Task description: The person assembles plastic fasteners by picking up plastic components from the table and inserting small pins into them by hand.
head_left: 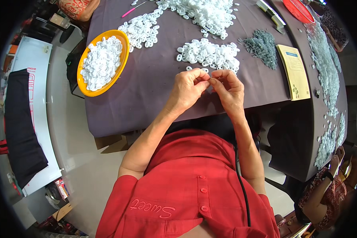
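My left hand [188, 89] and my right hand [231, 93] meet fingertip to fingertip over the near part of the cloth-covered table [146, 91]. Both are closed in a pinch; what lies between the fingertips is too small to make out. Just beyond them is a heap of small white oval plastic pieces with holes [210, 54], a few of them close to my left fingers. A pile of thin grey-clear small pieces [261, 48] lies to the right of that heap.
An orange oval bowl [126, 55] full of white pieces overhangs the table's left edge. Farther back lie larger white heaps [206, 14] and a pink-handled thin tool [130, 12]. A yellow booklet [293, 71] lies at right. Other people sit around, one by clear pieces [325, 75].
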Demonstrator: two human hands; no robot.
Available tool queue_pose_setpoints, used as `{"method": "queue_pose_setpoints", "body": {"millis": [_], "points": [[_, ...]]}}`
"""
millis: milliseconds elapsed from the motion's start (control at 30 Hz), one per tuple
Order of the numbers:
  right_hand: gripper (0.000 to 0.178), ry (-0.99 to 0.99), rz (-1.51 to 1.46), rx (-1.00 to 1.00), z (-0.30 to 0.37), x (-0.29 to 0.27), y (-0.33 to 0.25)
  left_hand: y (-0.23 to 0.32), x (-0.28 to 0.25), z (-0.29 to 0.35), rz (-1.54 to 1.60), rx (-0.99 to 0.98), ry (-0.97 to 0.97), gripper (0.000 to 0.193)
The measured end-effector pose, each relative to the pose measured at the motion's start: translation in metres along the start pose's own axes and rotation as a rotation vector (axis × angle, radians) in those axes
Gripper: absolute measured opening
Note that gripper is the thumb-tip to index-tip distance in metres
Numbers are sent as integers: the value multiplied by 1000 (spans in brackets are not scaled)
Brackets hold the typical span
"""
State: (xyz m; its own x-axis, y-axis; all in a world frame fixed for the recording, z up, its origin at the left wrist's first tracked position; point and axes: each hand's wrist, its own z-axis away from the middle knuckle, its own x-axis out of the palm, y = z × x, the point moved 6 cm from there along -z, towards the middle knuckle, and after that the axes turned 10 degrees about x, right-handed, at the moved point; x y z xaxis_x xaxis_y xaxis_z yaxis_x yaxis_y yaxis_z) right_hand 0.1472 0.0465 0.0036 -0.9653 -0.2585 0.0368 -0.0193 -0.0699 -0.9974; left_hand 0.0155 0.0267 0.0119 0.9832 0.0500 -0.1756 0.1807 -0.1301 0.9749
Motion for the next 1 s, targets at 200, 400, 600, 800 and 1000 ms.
{"method": "queue_pose_setpoints", "body": {"millis": [200, 400, 600, 800, 1000], "points": [[10, -76, -385, 248, 7, 0, 14, 1, 2, 9, 223, -63, 83, 6], [8, -110, -727, 355, 15, 9, 16, 6, 4, 18, 234, 16, 204, 7], [7, -100, -779, 323, 20, 7, 7, 25, 7, 23, 167, 283, 107, 10], [8, -110, -606, 243, 26, 6, -1, 18, 1, 26, 257, 171, 133, 9], [8, -60, -316, 96, 28, 4, -10, 14, -5, 31, 248, -9, 134, 9]]}}
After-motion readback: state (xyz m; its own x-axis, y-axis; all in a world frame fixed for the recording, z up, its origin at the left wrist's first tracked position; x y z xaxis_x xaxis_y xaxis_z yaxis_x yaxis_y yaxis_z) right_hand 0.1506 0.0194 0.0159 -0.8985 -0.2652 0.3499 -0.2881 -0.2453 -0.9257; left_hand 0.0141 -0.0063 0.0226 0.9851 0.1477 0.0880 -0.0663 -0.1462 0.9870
